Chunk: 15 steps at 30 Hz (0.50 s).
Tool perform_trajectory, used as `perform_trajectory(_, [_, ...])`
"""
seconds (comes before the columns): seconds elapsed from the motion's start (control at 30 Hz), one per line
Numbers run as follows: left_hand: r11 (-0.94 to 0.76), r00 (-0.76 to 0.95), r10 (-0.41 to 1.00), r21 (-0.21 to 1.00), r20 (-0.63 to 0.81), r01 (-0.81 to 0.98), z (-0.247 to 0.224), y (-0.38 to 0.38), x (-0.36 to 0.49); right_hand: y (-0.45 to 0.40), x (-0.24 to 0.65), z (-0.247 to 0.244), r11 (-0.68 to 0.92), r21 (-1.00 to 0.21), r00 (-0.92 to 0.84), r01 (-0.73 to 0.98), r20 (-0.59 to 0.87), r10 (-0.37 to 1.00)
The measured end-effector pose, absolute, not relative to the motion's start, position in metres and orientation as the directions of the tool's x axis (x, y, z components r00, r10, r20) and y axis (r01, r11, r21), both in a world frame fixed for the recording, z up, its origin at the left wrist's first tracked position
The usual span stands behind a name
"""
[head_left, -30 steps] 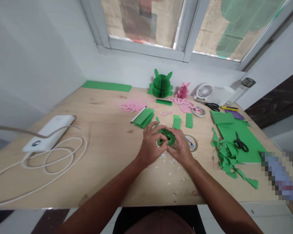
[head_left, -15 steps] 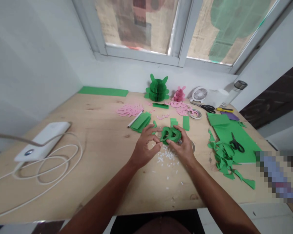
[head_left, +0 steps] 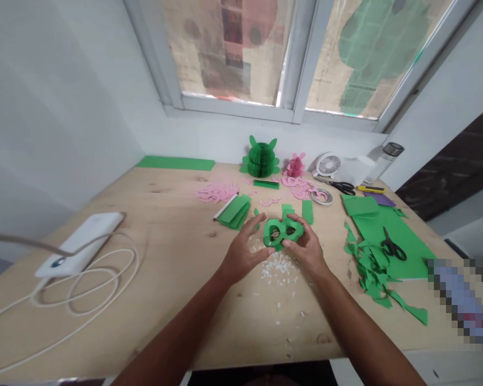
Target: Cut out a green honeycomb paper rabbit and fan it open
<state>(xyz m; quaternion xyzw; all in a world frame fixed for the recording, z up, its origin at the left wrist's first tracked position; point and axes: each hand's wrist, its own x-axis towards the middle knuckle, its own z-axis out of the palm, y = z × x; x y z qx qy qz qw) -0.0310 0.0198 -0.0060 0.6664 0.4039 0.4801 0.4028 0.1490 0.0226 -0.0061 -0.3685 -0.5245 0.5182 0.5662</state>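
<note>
A green paper cutout (head_left: 269, 236) with two openings, like a figure eight, is held up over the table between both hands. My right hand (head_left: 308, 251) grips its right end, thumb at the lower edge and fingers at the upper edge. At the left end, my left hand (head_left: 241, 254) has its thumb against the lower edge and its fingers curved near the upper corner. Below the cutout lie small white paper scraps (head_left: 279, 271). Folded green paper (head_left: 234, 212) and a white pen (head_left: 225, 207) are just beyond my left hand.
Black scissors (head_left: 393, 246) rest on a green sheet (head_left: 410, 244) at the right, beside green offcuts (head_left: 372, 268). Pink strips (head_left: 217, 192), a green paper honeycomb figure (head_left: 261, 160), a pink one (head_left: 295, 165) and a fan (head_left: 328, 164) stand farther back. A white power bank (head_left: 80, 244) with a looped cable lies left.
The cutout has been turned so its openings face me more. My left hand's fingers have come together around its left end. The whole view has shifted slightly.
</note>
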Motion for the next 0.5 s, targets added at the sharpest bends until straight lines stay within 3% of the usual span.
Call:
perform_trajectory(0.2, [-0.177,0.238,0.955,0.984,0.177,-0.022,-0.0037,0.0192,-0.0282,0.0220,0.1499,-0.0074,0.219,-0.961,-0.097,-0.168,0.237,0.967])
perform_trajectory(0.5, [-0.149,0.185,0.967,0.978,0.175,-0.147,-0.0026,0.0203,-0.0289,0.0211,0.1513,-0.0102,0.209,-0.958,-0.161,-0.194,0.242,0.957])
